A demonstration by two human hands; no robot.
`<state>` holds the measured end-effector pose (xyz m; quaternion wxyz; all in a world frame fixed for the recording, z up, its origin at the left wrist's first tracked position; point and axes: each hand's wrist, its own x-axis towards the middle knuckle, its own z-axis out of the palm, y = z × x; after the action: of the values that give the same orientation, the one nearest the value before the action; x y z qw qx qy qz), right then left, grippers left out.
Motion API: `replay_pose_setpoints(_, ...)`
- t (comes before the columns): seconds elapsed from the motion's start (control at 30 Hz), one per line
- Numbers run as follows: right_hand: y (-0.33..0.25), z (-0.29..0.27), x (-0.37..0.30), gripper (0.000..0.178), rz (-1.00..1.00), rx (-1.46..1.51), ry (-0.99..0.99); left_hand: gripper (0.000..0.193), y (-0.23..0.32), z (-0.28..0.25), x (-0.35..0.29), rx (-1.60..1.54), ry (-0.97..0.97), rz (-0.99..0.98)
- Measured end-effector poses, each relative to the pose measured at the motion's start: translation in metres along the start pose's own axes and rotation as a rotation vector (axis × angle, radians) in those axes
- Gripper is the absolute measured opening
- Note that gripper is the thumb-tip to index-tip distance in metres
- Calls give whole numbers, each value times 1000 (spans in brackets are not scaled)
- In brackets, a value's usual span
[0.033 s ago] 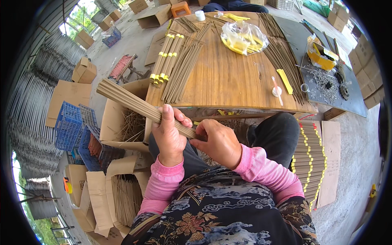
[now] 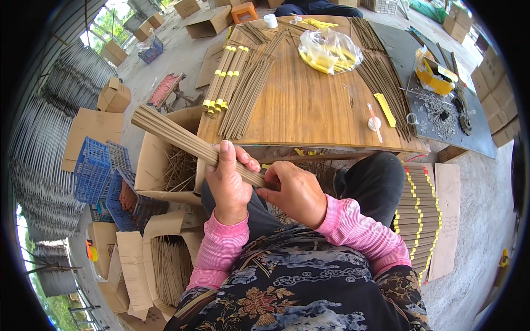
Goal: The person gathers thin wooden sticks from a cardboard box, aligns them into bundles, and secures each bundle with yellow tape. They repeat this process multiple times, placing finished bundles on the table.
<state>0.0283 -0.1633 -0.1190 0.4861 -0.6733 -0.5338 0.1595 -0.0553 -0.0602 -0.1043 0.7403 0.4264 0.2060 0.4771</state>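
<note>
A bundle of brown incense sticks [image 2: 174,132] slants across my lap, its far end pointing up and left over an open carton. My left hand [image 2: 229,185] is wrapped round the middle of it, thumb lying on top. At the near end, the bent fingers and thumb of my right hand [image 2: 300,190] close on the sticks and hide their tips. A small bit of yellow shows beside the right fingers; I cannot make out more of it. On the table [image 2: 314,116], yellow-banded bundles [image 2: 223,80] lie left of loose incense sticks [image 2: 251,88].
A clear bag of yellow strips [image 2: 330,52] and a small white pot [image 2: 374,122] stand on the table. The open carton [image 2: 165,160] holds sticks at its left; blue crates [image 2: 94,171] stand beyond. Banded bundles [image 2: 418,215] lie right of my knee. A person's legs [image 2: 317,8] show across the table.
</note>
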Motion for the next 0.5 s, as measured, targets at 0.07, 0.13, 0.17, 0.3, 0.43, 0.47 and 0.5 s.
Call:
replay_pose_setpoints(0.07,1,0,0,26,-4,11,1,25,0,0,0,3,4,-11)
replay_pose_setpoints(0.13,0,-1,2,25,1,1,-27,30,0,0,0,57,11,-9)
replay_pose_setpoints(0.17,-1,-2,3,25,3,-5,-37,33,0,0,0,84,10,-8)
replay_pose_setpoints(0.3,-2,-6,3,25,81,42,-93,32,1,0,0,95,-16,-16)
replay_pose_setpoints(0.43,0,-8,6,25,125,97,-152,32,1,-1,1,64,-8,-48)
replay_pose_setpoints(0.47,2,-9,7,24,129,110,-166,32,1,-1,1,55,-2,-57)
replay_pose_setpoints(0.5,3,-9,8,25,164,133,-204,32,1,-1,1,61,0,-66)
